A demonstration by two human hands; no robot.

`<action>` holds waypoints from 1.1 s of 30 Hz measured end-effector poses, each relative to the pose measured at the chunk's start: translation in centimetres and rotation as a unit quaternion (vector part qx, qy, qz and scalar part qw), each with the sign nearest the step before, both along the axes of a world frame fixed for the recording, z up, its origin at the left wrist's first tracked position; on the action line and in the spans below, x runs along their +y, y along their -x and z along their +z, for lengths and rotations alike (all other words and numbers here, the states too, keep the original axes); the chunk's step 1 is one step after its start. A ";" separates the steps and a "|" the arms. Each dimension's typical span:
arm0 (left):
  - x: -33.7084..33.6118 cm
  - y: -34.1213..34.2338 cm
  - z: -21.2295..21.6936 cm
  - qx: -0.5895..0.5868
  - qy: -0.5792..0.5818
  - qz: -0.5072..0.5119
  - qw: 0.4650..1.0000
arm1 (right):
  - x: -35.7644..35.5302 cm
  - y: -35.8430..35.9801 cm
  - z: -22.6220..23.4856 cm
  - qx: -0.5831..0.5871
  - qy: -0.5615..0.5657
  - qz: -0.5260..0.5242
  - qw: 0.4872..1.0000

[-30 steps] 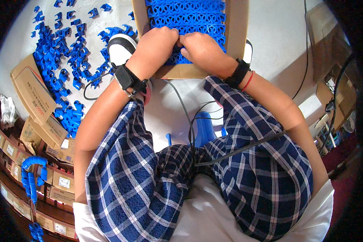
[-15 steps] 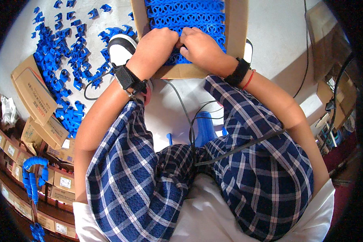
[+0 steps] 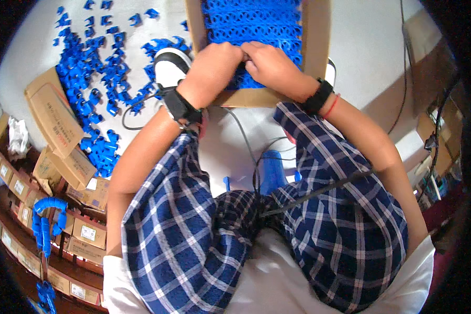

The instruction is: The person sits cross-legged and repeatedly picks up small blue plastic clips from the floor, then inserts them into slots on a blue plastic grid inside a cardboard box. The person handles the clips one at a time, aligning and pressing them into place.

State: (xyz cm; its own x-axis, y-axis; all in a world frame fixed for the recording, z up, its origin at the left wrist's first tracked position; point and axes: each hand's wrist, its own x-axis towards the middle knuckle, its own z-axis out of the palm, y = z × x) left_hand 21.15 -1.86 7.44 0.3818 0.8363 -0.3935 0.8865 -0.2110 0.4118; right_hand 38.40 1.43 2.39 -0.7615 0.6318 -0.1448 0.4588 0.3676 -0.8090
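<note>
My landmark is the open cardboard box (image 3: 316, 42), which holds the rowed blue pieces (image 3: 254, 20). Over its near end I have the left hand (image 3: 214, 65) and the right hand (image 3: 272, 63) meeting, fingers curled narrow; I can't tell whether they pinch a piece, as the tips are hidden. I judge the step in hand to be close two-handed work at the nearest rows, and the next move calls for a light touch that leaves the neighbouring rows in line. The box seems to stand on the pale floor (image 3: 366, 39), a shoe (image 3: 171, 72) just beside its left wall. Left of the box I see loose blue pieces (image 3: 74, 69) and a brown carton (image 3: 55, 112); nearer me than the box, a cable (image 3: 239, 124)
</note>
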 end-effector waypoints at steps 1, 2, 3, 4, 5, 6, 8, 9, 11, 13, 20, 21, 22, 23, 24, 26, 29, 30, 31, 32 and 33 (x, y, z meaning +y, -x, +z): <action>0.1 0.0 0.2 0.002 0.005 0.009 1.000 | 0.1 0.3 0.4 -0.001 0.001 -0.017 1.000; 0.3 0.2 0.5 -0.011 -0.014 0.017 1.000 | 0.2 0.6 0.8 -0.001 -0.001 -0.033 0.999; 0.7 0.6 0.7 -0.061 -0.053 0.038 0.996 | 0.4 0.7 1.4 -0.016 0.015 -0.043 0.999; 1.0 1.2 0.9 -0.093 -0.057 0.057 0.992 | 0.8 1.0 1.8 -0.026 0.035 -0.060 0.997; 1.5 1.9 1.1 -0.155 -0.107 0.095 0.977 | 1.2 1.0 2.4 -0.001 0.043 -0.069 0.997; 1.7 3.1 1.3 -0.149 -0.145 0.130 0.969 | 1.7 0.9 2.9 0.023 0.052 -0.077 0.995; 2.6 7.0 1.5 -0.135 -0.271 0.169 0.938 | 2.7 0.9 4.0 0.049 0.035 -0.107 0.992; 2.9 9.3 1.5 -0.124 -0.264 0.248 0.924 | 3.4 0.9 4.5 0.050 0.032 -0.121 0.991; 3.2 14.8 1.0 -0.053 -0.269 0.342 0.899 | 5.1 0.6 5.5 0.057 -0.017 -0.132 0.989; 2.2 18.6 0.0 0.041 -0.246 0.367 0.896 | 7.2 -0.2 6.2 0.041 -0.153 -0.147 0.976; -2.0 17.4 -2.6 -0.004 -0.148 0.248 0.957 | 11.5 -5.1 5.3 -0.154 -0.316 -0.263 0.898; -2.2 16.2 -2.4 -0.010 -0.132 0.242 0.961 | 11.6 -5.6 4.7 -0.194 -0.177 -0.273 0.925; -2.2 15.0 -2.2 0.020 -0.091 0.236 0.967 | 11.6 -6.2 4.3 -0.230 -0.035 -0.276 0.933; -2.2 13.9 -1.9 0.044 -0.064 0.223 0.972 | 11.7 -6.1 3.5 -0.231 -0.054 -0.273 0.932; -2.1 12.9 -1.7 0.059 -0.051 0.207 0.975 | 11.7 -6.3 3.1 -0.201 -0.064 -0.251 0.945; -1.8 11.2 -1.7 0.104 0.011 0.208 0.973 | 11.5 -6.4 2.3 -0.192 -0.052 -0.248 0.948; -1.4 10.3 -2.3 0.137 -0.008 0.200 0.970 | 11.4 -6.5 2.2 -0.188 -0.064 -0.260 0.945; -1.3 10.6 -2.6 0.125 -0.025 0.207 0.970 | 11.3 -6.5 2.2 -0.181 -0.062 -0.266 0.945; -1.3 11.0 -2.9 0.117 -0.043 0.214 0.969 | 11.3 -6.5 2.3 -0.174 -0.061 -0.272 0.944; -1.3 11.5 -3.2 0.103 -0.040 0.218 0.970 | 11.3 -6.5 2.4 -0.167 -0.059 -0.279 0.944; -1.4 12.2 -3.4 0.094 -0.038 0.223 0.969 | 11.4 -6.5 2.4 -0.174 -0.054 -0.283 0.942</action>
State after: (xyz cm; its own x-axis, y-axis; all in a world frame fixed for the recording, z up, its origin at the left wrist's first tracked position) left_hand 9.00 -3.28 4.00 -0.0974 0.9311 -0.3516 0.9543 0.1876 0.2325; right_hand 44.87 12.82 4.84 -0.2167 0.9475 -0.2350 0.8359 0.0557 -0.5461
